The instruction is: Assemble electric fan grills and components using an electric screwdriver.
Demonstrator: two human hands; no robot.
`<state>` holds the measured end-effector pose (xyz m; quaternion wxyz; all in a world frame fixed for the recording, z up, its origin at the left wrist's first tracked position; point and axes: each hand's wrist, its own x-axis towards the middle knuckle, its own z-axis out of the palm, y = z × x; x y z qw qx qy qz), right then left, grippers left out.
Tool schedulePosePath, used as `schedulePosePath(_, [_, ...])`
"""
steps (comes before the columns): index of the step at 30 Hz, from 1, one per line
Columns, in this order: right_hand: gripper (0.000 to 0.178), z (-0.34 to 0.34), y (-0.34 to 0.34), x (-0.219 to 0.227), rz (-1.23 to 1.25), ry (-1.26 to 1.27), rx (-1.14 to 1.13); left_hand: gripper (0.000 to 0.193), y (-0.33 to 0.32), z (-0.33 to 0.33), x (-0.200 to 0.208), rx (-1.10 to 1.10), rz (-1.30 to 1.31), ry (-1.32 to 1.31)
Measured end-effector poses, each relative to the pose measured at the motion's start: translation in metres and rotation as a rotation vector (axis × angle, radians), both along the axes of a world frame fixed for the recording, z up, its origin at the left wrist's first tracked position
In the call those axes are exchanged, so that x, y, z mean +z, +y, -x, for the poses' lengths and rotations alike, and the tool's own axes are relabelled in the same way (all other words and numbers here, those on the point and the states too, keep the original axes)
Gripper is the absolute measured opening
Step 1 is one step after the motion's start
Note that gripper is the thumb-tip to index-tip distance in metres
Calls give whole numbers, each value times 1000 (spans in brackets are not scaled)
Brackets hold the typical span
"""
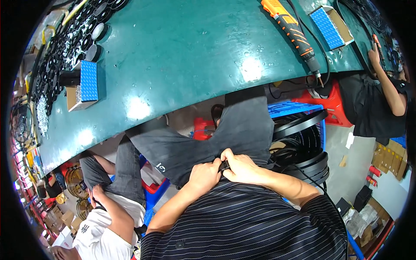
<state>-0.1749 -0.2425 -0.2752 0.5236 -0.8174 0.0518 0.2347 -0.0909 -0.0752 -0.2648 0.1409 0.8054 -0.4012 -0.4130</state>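
Note:
My left hand (204, 172) and my right hand (239, 167) meet in my lap, just above my striped shirt (251, 225). Both pinch a small black part (223, 165) between their fingertips; what the part is cannot be made out. My grey trousers (203, 143) lie under the hands, with my knees reaching under the green table's edge (173, 108).
The green table holds an orange electric screwdriver (291, 27), two blue-topped boxes (89, 81) (328, 27) and rows of black round parts (78, 34). A blue crate of black rings (303, 143) stands at my right. One person (108, 212) sits to my left, another (381, 91) at the right.

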Motion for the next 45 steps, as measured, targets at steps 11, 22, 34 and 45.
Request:
schedulePosePath(11, [40,-1,-11,-12,-1,-160,78,38,39,-10,12,297,108,131])
schedulePosePath(22, [33,-33,3,-52,-213,-170,426,12,210,73,-66,684,-293,-239])
schedulePosePath(34, [32,-33,-29,-61,-507,-85,378,15,117,-23,-7,601,-143,684])
schedulePosePath(45, [35,-12,-54,-43,-371,-330,99,26,-15,-39,11,-50,103,-183])
